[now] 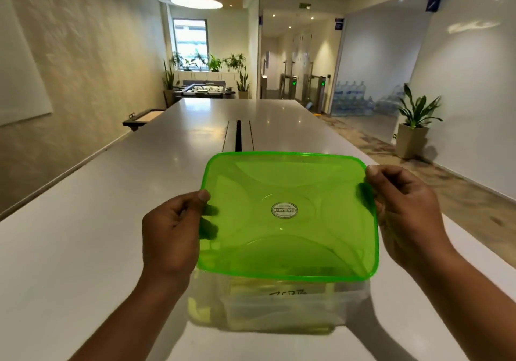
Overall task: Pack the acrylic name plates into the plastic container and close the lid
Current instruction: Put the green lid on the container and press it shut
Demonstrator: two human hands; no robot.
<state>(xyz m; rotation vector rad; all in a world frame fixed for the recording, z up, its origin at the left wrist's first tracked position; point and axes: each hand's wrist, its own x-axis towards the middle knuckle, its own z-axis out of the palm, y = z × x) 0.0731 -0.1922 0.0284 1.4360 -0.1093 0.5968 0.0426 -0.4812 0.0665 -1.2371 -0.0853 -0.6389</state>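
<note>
While our left hand (170, 232) pinches the green lid's (287, 215) left edge, the lid hovers between both hands above the clear plastic container (268, 307) on the desk (83, 221), our right hand (402, 207) clamped on the opposite edge. We judge a tilted descent could leave one corner unseated. Nothing beside either hand obstructs; name plates (282, 293) inside look blurred.

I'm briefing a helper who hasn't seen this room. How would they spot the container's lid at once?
Find the long white table running down the room. At its near end, both hands hold the lid over a clear container. It is the only bright green, see-through thing there, with a round sticker at its centre.
</note>
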